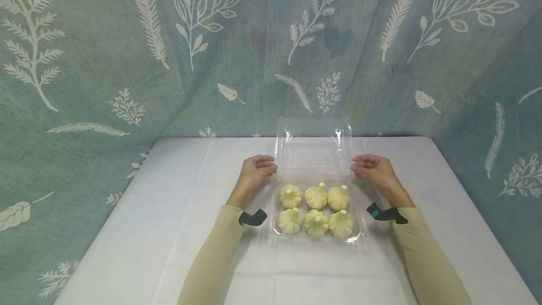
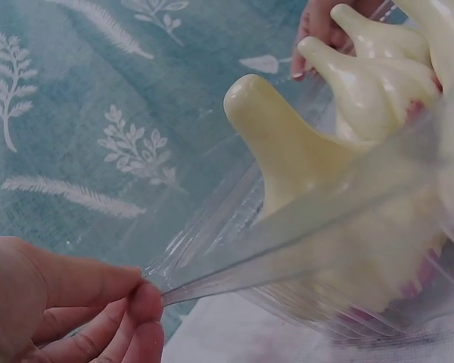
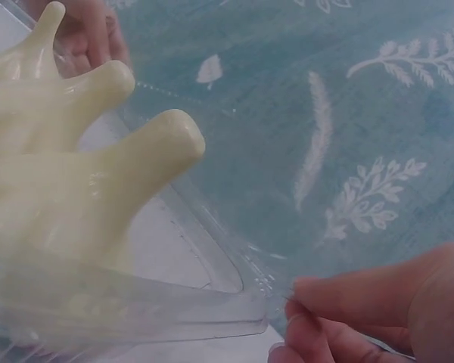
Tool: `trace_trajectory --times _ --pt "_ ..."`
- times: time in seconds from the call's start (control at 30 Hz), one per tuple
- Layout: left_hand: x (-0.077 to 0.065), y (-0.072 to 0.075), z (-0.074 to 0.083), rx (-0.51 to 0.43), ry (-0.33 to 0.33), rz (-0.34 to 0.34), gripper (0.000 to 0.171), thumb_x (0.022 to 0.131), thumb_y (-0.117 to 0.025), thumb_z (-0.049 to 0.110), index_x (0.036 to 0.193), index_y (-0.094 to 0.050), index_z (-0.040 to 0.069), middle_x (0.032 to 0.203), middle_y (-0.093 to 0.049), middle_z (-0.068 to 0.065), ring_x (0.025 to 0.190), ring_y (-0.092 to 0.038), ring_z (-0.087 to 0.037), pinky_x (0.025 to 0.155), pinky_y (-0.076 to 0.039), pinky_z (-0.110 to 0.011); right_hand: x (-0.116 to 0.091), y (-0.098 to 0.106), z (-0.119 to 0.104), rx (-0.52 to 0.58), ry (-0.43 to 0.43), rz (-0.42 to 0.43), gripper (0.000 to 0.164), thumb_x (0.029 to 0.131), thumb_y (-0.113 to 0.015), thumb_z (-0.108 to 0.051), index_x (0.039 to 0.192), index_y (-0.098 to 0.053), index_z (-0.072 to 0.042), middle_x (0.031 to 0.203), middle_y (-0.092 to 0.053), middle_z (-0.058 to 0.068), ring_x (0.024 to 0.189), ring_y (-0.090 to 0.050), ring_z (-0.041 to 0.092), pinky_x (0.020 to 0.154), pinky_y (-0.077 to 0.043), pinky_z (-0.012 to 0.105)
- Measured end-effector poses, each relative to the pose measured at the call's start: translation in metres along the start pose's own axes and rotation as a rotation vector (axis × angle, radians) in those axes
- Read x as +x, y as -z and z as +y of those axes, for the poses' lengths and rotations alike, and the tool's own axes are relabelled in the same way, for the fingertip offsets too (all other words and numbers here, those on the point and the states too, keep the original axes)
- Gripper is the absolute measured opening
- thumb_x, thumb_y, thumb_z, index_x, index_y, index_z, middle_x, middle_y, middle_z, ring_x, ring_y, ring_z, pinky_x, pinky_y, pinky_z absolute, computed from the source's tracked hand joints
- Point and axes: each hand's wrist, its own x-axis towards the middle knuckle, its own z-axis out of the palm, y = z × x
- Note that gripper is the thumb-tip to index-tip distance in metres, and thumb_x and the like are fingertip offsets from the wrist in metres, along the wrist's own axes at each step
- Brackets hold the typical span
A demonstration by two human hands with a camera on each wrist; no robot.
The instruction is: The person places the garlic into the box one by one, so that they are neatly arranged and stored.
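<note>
A clear plastic clamshell container (image 1: 317, 240) sits on the table with its lid (image 1: 314, 147) raised at the back. Inside it, pale yellow garlic bulbs (image 1: 316, 223) stand in two rows, stems up. My left hand (image 1: 255, 172) is at the container's back left corner; in the left wrist view its thumb and fingers pinch the thin plastic edge. At the opposite back corner, my right hand (image 1: 376, 173) pinches the edge between thumb and fingers, as the right wrist view shows. Pinkish marks show low on the garlic (image 2: 416, 280) through the plastic.
A white cloth covers the table (image 1: 203, 244). Behind it hangs a blue-green curtain (image 1: 262, 51) with white leaf prints, close to the raised lid. Dark wrist devices (image 1: 253, 218) are worn on both forearms, beside the container.
</note>
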Motion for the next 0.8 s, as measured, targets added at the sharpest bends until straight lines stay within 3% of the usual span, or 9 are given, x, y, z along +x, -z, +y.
trace_trajectory --times 0.2,0.43,0.8 --pt "-0.003 0.001 0.003 0.033 -0.041 -0.016 0.034 0.093 -0.067 0.002 0.127 -0.066 -0.004 0.107 -0.076 -0.017 0.089 -0.073 -0.013 0.088 -0.063 -0.032 -0.003 0.000 0.001 -0.016 0.019 0.003 0.046 0.095 -0.073 -0.008 0.131 -0.054 0.015 0.087 -0.071 -0.013 0.084 -0.070 0.002 0.079 -0.061 0.019" --pt "-0.003 0.003 0.007 0.006 -0.087 -0.042 0.031 0.094 -0.069 0.000 0.124 -0.066 -0.007 0.108 -0.074 -0.022 0.085 -0.073 -0.010 0.085 -0.064 -0.030 -0.005 0.001 -0.002 -0.024 0.036 0.003 0.043 0.096 -0.072 -0.008 0.128 -0.054 0.015 0.089 -0.071 -0.011 0.085 -0.071 0.004 0.082 -0.062 0.021" --pt "-0.008 0.005 0.013 -0.077 -0.083 -0.077 0.025 0.099 -0.062 -0.001 0.122 -0.064 -0.010 0.105 -0.074 -0.021 0.081 -0.072 -0.007 0.083 -0.063 -0.024 -0.009 0.001 -0.004 0.010 0.094 0.000 0.033 0.094 -0.073 -0.003 0.118 -0.058 0.013 0.087 -0.071 -0.013 0.082 -0.069 -0.001 0.078 -0.061 0.018"
